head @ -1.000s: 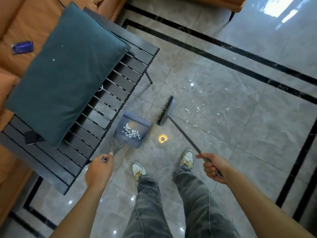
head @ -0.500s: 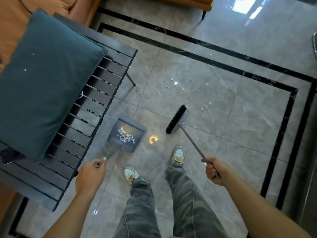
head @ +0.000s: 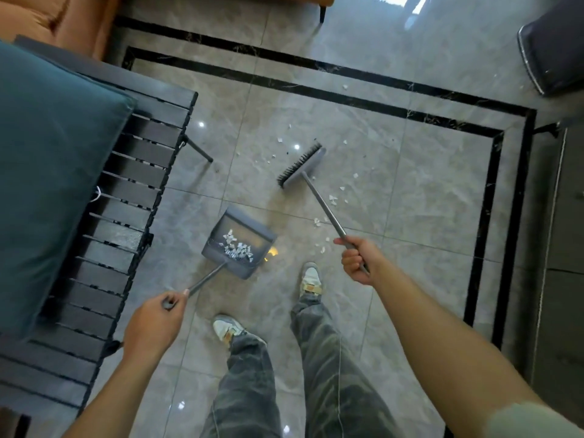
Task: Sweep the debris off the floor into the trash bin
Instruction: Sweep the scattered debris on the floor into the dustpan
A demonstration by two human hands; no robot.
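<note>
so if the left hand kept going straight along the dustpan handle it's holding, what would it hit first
Probably the grey dustpan itself: the left hand points along the handle toward the pan's back edge, with white paper scraps inside. Beyond lies bare grey tiled floor; depth is unclear.

— Where does the dustpan sit?
— On the floor, ahead of the left shoe, just right of the slatted counter. A heap of scraps lies in it.
— And the broom head?
— Farther out and to the right, its handle slanting back to the right hand. Loose debris lies on both sides of it.
— The cushion?
— On the counter, at far left.
</note>
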